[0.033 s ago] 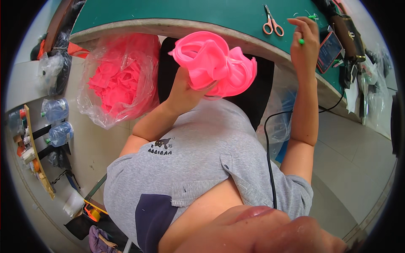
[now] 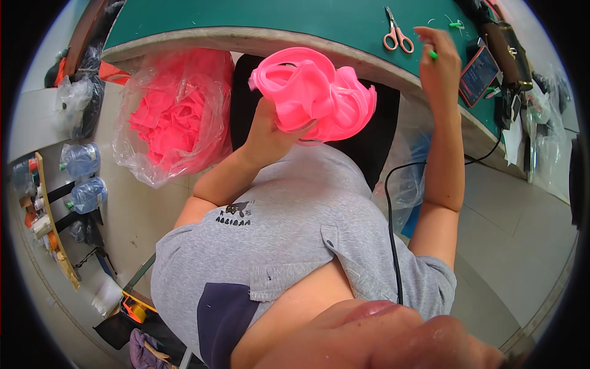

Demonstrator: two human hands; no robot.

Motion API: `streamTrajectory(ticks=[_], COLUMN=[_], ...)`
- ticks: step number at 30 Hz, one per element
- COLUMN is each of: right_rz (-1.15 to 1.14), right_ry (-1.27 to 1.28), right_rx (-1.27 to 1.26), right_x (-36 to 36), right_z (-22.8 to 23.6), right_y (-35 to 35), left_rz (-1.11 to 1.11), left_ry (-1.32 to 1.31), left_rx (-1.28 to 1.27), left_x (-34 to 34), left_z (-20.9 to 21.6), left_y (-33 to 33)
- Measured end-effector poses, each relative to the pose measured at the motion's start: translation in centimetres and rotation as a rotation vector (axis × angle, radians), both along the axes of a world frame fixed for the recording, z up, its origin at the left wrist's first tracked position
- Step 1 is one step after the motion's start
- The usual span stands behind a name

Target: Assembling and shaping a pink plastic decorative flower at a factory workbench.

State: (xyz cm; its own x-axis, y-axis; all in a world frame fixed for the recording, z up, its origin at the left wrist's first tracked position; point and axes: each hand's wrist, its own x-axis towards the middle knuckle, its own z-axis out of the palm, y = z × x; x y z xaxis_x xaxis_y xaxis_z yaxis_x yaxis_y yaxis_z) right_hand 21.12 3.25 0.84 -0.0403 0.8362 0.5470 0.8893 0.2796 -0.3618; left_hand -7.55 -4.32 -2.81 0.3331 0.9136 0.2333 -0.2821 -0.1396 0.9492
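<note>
Bright pink soft pieces, smooth and folded together with curved rims point(image 2: 310, 92), are gripped in my left hand point(image 2: 270, 132) above my lap, just off the table's near edge. My left fingers are partly hidden behind the pink material. Over the right end of the green table point(image 2: 276, 15), my right hand point(image 2: 440, 67) has its fingers curled, and a small green piece point(image 2: 434, 55) shows between them. Its exact kind is too small to tell. Left of this hand, scissors with pink handles point(image 2: 397, 38) lie on the table.
A clear plastic bag point(image 2: 132, 147) full of pink pieces stands at the left. Another small green piece point(image 2: 455, 25) and a phone-like device point(image 2: 479, 75) lie on the table at the right. A black cable point(image 2: 389, 215) hangs in front of me.
My right hand has shifted slightly left and down, away from the green piece on the table. The pink pieces in my left hand have moved a little.
</note>
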Motion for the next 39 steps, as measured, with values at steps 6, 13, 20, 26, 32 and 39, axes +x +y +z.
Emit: streamTrajectory(ticks=[6, 13, 20, 26, 32, 39], right_rz=[-0.222, 0.008, 0.41, 0.413, 0.341, 0.333], right_ry=[-0.237, -0.088, 0.124, -0.226, -0.399, -0.454], right_rx=[-0.344, -0.393, -0.329, -0.16, -0.148, -0.099], right_x=[-0.5, -1.3, -4.0, -4.1, -4.0, -4.0], right_z=[-2.5, 0.9, 5.9, 7.1, 7.2, 7.2], right_y=[2.2, -0.2, -8.9, -10.1, -10.4, -10.3], left_rz=[0.091, 0.135, 0.165, 0.135, 0.164, 0.176], left_ry=[-0.043, -0.007, 0.035, 0.001, -0.024, 0.041], left_rx=[0.152, 0.135, 0.182, 0.122, 0.09, -0.003], left_x=[-0.4, -0.8, -0.7, -0.6, -0.3, -0.3], left_z=[-1.2, -0.3, -0.7, 1.0, 1.3, 1.8], left_y=[-0.4, -0.6, -0.1, -0.4, -0.3, -0.5])
